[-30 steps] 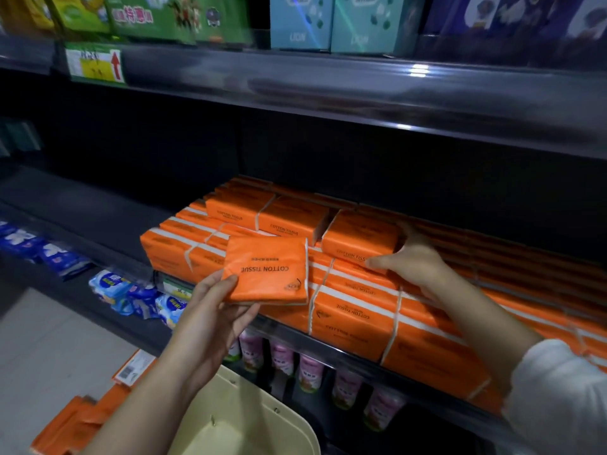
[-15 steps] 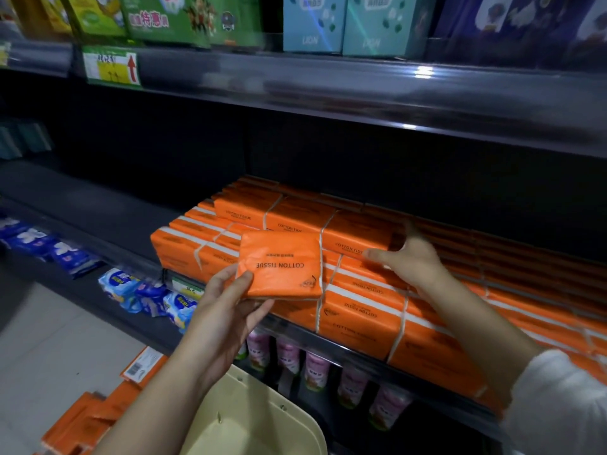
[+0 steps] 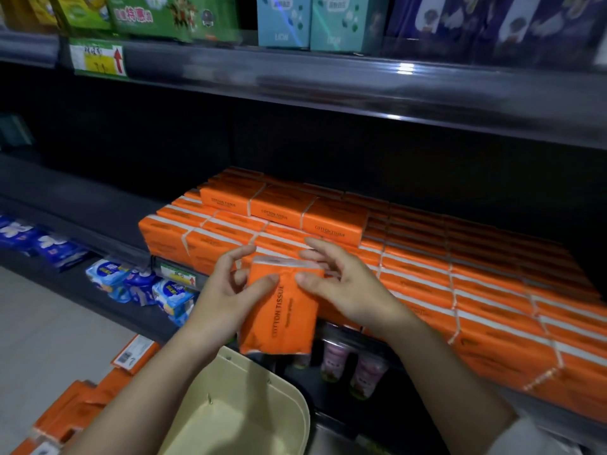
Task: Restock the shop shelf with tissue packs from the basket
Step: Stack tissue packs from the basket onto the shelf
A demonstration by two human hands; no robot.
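Tissue pack (image 3: 279,320) in left hand (image 3: 226,290), right hand (image 3: 348,287), near basket (image 3: 295,399) rim

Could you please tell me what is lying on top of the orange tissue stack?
Three orange packs lie in a row on the stack, toward its left rear. The left hand and right hand hold another pack in front, hiding part of the stack's near edge.

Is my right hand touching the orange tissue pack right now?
Touching. The head view shows the right hand with its thumb pressed on the front of the orange tissue pack, near the top.
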